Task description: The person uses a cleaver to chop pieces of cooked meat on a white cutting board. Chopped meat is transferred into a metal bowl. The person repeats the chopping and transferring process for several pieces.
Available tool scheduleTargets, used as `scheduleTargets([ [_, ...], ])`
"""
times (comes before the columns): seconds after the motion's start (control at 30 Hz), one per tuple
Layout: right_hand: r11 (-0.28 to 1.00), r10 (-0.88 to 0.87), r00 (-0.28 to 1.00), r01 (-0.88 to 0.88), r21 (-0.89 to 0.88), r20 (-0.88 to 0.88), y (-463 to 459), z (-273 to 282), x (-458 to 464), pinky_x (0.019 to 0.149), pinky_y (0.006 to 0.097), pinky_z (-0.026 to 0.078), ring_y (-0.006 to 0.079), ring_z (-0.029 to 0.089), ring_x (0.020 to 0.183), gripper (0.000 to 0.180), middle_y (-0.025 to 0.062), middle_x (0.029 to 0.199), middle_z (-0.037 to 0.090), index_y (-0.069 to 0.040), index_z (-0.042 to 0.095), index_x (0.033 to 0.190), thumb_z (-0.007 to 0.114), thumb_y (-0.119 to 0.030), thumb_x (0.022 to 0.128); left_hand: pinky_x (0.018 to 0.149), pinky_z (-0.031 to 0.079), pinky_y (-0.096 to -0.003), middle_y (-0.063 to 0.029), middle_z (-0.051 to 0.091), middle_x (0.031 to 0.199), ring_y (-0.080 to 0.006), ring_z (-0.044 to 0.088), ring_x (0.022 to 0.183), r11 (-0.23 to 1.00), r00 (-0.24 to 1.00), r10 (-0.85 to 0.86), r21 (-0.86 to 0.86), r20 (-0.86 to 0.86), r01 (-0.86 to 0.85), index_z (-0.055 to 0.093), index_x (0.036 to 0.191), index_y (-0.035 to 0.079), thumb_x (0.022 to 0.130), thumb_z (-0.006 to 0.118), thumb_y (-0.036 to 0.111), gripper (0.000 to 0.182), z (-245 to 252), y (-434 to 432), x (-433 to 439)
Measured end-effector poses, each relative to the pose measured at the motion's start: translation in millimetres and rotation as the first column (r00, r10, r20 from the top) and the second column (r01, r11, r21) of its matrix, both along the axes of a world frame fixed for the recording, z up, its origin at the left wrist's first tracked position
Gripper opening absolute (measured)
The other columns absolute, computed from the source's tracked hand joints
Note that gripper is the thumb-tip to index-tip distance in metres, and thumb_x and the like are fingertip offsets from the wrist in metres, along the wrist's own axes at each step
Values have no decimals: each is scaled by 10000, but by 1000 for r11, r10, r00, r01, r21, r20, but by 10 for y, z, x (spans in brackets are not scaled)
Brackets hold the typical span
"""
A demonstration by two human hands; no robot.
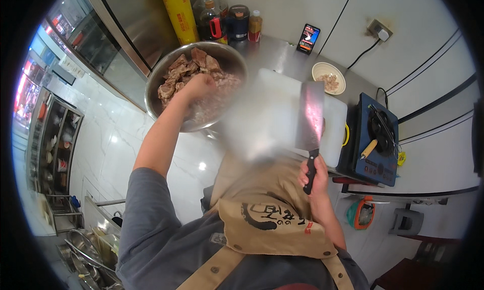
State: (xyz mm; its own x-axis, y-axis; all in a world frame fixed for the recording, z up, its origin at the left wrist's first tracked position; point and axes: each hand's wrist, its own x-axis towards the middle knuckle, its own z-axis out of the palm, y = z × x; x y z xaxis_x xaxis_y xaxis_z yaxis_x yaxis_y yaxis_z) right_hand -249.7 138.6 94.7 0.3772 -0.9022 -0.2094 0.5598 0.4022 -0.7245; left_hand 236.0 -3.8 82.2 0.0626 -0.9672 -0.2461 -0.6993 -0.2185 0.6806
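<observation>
My left hand [202,86] reaches into a large stainless steel bowl [230,59] at the upper left. The bowl holds big chunks of brown, cooked-looking meat [176,72] and paler, blurred pieces. My fingertips are hard to see, so whether they grip meat is unclear. My right hand [315,174] grips the black handle of a cleaver [311,116], its broad blade pointing away from me over a white cutting board [280,82]. Behind the blade's right edge shows part of a brown piece [323,125]. A hazy blur covers the board's left part.
A small bowl of meat bits [328,79] stands beyond the board. An induction cooker [365,138] sits to the right, with a wooden-handled tool on it. Bottles [255,27], a yellow roll [179,14] and a phone [309,38] line the wall.
</observation>
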Motion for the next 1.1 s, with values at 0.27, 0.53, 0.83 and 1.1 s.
scheduleTargets([
  [0.27, 972, -236, 972, 236, 19, 7, 44, 0, -555, 398, 277, 387, 126, 462, 471, 198, 71, 758, 510, -114, 452, 1089, 413, -306, 1063, 830, 534, -400, -188, 685, 1092, -339, 681, 918, 929, 967, 96, -371, 238, -1, 665, 1149, 4, 832, 675, 69, 323, 505, -220, -561],
  [0.53, 941, -337, 941, 337, 18, 17, 5, -37, -825, 408, 273, 388, 124, 465, 477, 203, 69, 774, 538, -117, 459, 1036, 440, -319, 1057, 898, 528, -390, -166, 668, 1199, -321, 657, 1050, 803, 968, -240, -545, 73, 241, 642, 1227, 44, 879, 681, 112, 356, 337, -419, -2489],
  [0.83, 943, -311, 938, 325, 77, -155, 282, -67, -936, 419, 260, 366, 112, 473, 486, 205, 42, 755, 537, -107, 470, 1003, 461, -307, 1047, 890, 511, -396, -101, 666, 1096, -296, 616, 1033, 598, 632, -652, -229, 419, 768, 662, 1031, 80, 773, 620, 57, 262, 82, -512, -3559],
  [1.1, 960, -214, 949, 248, 131, -230, 292, -99, -879, 428, 267, 367, 138, 470, 475, 198, 60, 733, 560, -78, 538, 1057, 471, -263, 1037, 775, 533, -418, -79, 669, 912, -304, 649, 863, 588, 764, -590, -510, 261, 628, 640, 895, 97, 763, 639, 54, 138, 4, -230, -3163],
])
